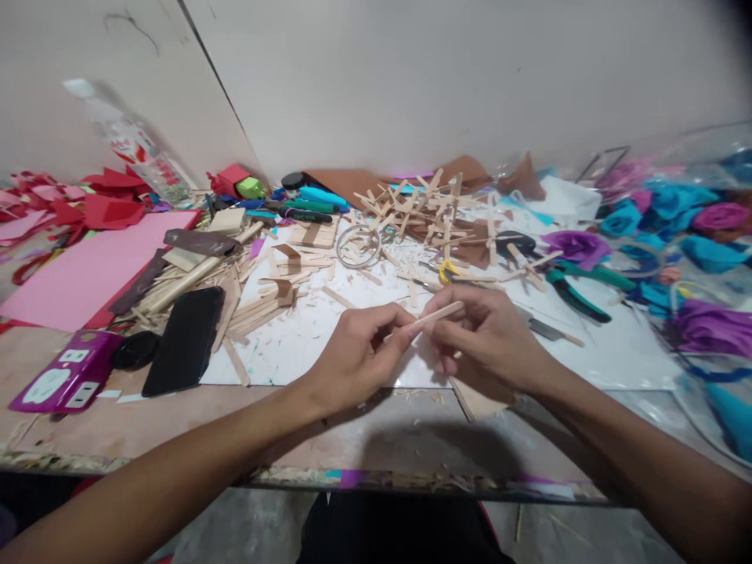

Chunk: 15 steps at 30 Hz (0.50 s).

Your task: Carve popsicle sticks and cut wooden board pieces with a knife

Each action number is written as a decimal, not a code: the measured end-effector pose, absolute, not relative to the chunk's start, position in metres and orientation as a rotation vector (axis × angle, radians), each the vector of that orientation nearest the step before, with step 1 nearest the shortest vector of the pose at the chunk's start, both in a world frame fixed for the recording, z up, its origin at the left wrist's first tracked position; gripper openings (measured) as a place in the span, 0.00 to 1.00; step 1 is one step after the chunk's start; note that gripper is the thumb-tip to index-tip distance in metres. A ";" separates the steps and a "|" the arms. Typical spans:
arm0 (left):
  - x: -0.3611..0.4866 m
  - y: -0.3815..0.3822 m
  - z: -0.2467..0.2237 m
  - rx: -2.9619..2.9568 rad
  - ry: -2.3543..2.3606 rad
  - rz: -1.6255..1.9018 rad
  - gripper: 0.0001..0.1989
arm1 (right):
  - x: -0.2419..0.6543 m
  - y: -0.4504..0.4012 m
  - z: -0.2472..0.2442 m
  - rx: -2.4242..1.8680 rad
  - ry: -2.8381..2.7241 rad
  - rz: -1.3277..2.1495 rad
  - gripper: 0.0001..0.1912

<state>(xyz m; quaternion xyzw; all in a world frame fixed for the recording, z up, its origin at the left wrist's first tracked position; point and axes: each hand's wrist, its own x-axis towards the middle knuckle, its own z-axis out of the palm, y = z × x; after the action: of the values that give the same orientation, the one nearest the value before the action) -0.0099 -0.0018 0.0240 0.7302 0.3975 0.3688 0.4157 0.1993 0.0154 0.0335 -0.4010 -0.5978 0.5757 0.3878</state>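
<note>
My left hand (361,356) and my right hand (487,337) meet above the front middle of the white work sheet (305,337). Both pinch one thin wooden craft stick (438,315), which lies tilted between the fingertips, its far end up to the right. A second piece of wood or card pokes out below my right hand (475,401). Behind the hands lies a heap of glued stick crosses (420,207) and loose sticks (258,305).
A black phone (185,338) and a purple power strip (62,380) lie at the front left, pink and red paper (88,266) behind them. Green-handled pliers (579,294) and purple and blue paper flowers (675,219) fill the right. A tape ring (358,245) sits mid-table.
</note>
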 end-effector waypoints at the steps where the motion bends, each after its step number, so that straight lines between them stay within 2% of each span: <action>1: -0.009 -0.001 0.025 1.770 1.011 0.934 0.11 | 0.204 0.020 0.035 -1.055 -1.548 1.340 0.05; 4: -0.008 0.003 0.025 1.573 1.048 0.978 0.08 | 0.220 0.036 0.034 -1.155 -1.604 0.724 0.04; 6: -0.009 0.006 0.023 1.447 1.056 1.017 0.07 | 0.229 0.047 0.028 -1.222 -1.788 0.360 0.08; 10: -0.010 0.012 0.020 1.229 1.027 1.043 0.08 | 0.235 0.057 0.011 -1.303 -2.313 0.070 0.10; 15: -0.008 0.012 0.018 1.115 1.003 1.037 0.15 | 0.230 0.057 -0.002 -1.522 -2.430 -0.153 0.12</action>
<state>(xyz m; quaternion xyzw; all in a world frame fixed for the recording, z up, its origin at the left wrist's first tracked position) -0.0082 0.0121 0.0179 0.4835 0.4349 0.4497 0.6122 0.2298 0.0572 -0.0021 -0.5253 -0.8385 -0.0527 0.1349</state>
